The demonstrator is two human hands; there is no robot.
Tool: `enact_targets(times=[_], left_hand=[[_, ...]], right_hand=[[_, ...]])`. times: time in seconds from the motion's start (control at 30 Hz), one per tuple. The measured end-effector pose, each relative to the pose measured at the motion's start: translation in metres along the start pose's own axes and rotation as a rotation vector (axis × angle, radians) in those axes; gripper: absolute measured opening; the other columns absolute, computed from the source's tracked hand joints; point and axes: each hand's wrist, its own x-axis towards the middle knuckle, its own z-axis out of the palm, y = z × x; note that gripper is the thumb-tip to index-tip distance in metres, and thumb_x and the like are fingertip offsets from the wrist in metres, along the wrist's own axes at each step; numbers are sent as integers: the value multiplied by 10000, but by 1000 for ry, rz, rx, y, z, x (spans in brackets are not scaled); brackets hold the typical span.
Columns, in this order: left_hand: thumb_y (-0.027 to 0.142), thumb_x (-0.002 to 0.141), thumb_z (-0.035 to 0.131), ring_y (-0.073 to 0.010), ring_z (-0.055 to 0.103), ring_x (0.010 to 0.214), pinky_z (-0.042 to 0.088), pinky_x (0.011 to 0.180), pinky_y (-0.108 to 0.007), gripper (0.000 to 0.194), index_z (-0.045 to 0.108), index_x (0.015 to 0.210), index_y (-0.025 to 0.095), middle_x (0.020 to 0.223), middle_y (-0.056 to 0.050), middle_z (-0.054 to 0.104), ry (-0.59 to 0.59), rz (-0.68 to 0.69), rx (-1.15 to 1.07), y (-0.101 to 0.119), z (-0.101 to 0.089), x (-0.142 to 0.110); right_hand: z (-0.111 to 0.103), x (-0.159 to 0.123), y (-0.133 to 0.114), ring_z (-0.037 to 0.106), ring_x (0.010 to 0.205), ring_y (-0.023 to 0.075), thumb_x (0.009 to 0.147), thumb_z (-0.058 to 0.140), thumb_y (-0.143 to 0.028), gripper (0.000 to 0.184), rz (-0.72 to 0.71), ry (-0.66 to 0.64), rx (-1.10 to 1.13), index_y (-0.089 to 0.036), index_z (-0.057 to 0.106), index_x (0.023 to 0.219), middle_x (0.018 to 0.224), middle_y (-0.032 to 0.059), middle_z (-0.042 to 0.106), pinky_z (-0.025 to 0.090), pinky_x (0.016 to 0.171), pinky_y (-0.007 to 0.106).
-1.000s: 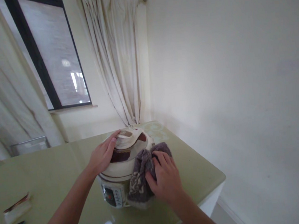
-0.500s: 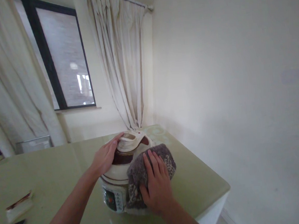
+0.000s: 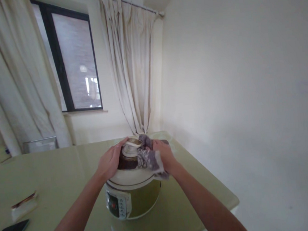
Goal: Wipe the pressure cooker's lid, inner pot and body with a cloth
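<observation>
Right hand [image 3: 165,155] has a patterned gray cloth [image 3: 148,159] bunched up in it, right against the right side of the cooker [image 3: 145,198]'s lid. Left hand [image 3: 110,162] is just laid over the lid's left side, so the cooker's upright between them on a shiny green tabletop [image 3: 69,174].

round cream-and-green plastic-looking rice cooker [image 3: 144,196]: smooth lid [image 3: 129,176], bit of sheen, dark rectangular control panel [image 3: 113,204] properly shiny; bunched grey-purple patterned cloth [image 3: 148,159]: fuzzy, matt, basically towel texture; pale green flat tabletop [image 3: 72,170]: super glossy, glass-smooth, light glaring off it; long cream fabric curtains [image 3: 128,60]: matt, creased; dark-framed rectangular window [image 3: 76,54]: reflective glass; plain off-white wall [image 3: 233,68]: flat matt, fairly smooth imo
</observation>
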Motion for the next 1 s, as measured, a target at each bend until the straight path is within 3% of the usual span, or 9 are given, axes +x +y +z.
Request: enact_targets(times=[0.1, 0.27, 0.4, 0.47, 0.53, 0.6, 0.7, 0.83, 1.0], left_hand=[[634, 1063, 122, -288, 610, 1397, 394, 1247, -519, 785, 667, 1435, 209, 1432, -97, 713, 111, -28, -85, -1, 4, 0], [598, 1073, 237, -270, 614, 1372, 427, 1229, -498, 676, 671, 1361, 168, 1422, -138, 701, 389, 25, -162, 31, -1, -23], [406, 1056, 470, -264, 595, 1363, 444, 1197, -475, 453, 579, 1467, 251, 1455, -100, 664, 534, 282, 66, 88, 3, -75], [322, 1014, 560, -267, 621, 1325, 469, 1163, -449, 510, 533, 1520, 268, 1404, -99, 697, 533, 414, 230, 106, 18, -96], [306, 996, 582, -307, 561, 1416, 446, 1187, -484, 668, 393, 1628, 205, 1516, -158, 621, 525, 403, 363, 110, 39, -107], [363, 985, 597, -364, 473, 1501, 399, 1221, -557, 799, 272, 1684, 153, 1639, -212, 485, 520, 317, 460, 98, 58, -110], [464, 959, 628, -410, 411, 1539, 321, 1261, -634, 757, 399, 1647, 245, 1693, -170, 416, 498, 191, 500, 61, 64, -106], [561, 1009, 487, -347, 501, 1477, 389, 1245, -593, 558, 613, 1490, 307, 1577, -108, 554, 392, -38, 239, 3, 28, -82], [722, 904, 477, -317, 624, 1372, 432, 1228, -494, 764, 679, 1388, 167, 1414, -154, 706, 70, -97, -187, -41, -22, -8]], right_hand=[[4, -40, -30, 555, 1372, 403, 999, 559, -467, 568, -84, 11, -131, -71, 651, 1395, 1468, 265, 616, 407, 1181, 558], [9, -77, -65, 516, 1366, 381, 976, 611, -517, 661, -279, -58, -119, -119, 551, 1500, 1484, 213, 598, 380, 1190, 581], [12, -57, -71, 568, 1302, 383, 930, 685, -505, 552, -262, -96, 2, -182, 648, 1376, 1400, 187, 651, 452, 1121, 610], [8, -33, -67, 595, 1308, 342, 936, 684, -415, 443, -324, -163, 197, -198, 678, 1322, 1378, 156, 679, 474, 1135, 556], [4, -6, -62, 652, 1262, 263, 971, 609, -303, 361, -363, -242, 465, -221, 675, 1317, 1348, 102, 711, 516, 1112, 460], [3, 20, -55, 715, 1128, 198, 1016, 483, -230, 340, -234, -210, 649, -239, 668, 1301, 1255, 61, 748, 568, 1019, 388], [11, 45, -48, 712, 1095, 189, 1036, 468, -231, 304, -54, -26, 576, -223, 674, 1259, 1198, 72, 754, 549, 999, 369], [30, 50, -45, 675, 1164, 231, 1053, 561, -365, 283, -130, -104, 360, -185, 706, 1216, 1217, 119, 752, 479, 1058, 383], [40, 41, -50, 666, 1185, 261, 1079, 513, -467, 408, -116, -90, 238, -162, 704, 1270, 1241, 151, 732, 463, 1063, 395]])
